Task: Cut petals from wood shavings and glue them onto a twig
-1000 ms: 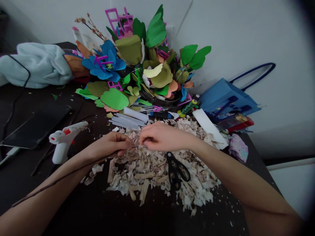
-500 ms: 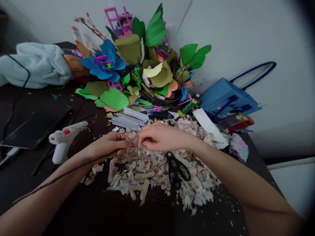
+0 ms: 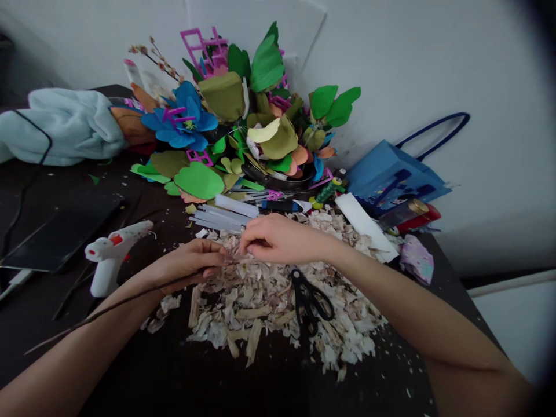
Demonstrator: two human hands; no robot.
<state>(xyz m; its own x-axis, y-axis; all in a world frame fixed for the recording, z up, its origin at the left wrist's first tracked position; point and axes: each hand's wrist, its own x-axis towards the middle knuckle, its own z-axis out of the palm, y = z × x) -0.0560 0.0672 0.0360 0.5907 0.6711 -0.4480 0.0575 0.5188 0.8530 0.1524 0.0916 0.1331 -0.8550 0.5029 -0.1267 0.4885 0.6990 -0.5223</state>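
And here the left hand (image 3: 195, 260) pinches the thin stick (image 3: 143, 292), its length slanting toward the table's (image 3: 182, 376) near left corner, right hand (image 3: 273, 238) just beyond, its grip impossible to tell.

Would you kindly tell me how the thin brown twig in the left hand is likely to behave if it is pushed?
The twig is probably fairly stiff, since its length behind the left hand bends only gently. It should be light, being so slender. A hard push might snap it, as it looks thin along its visible length.
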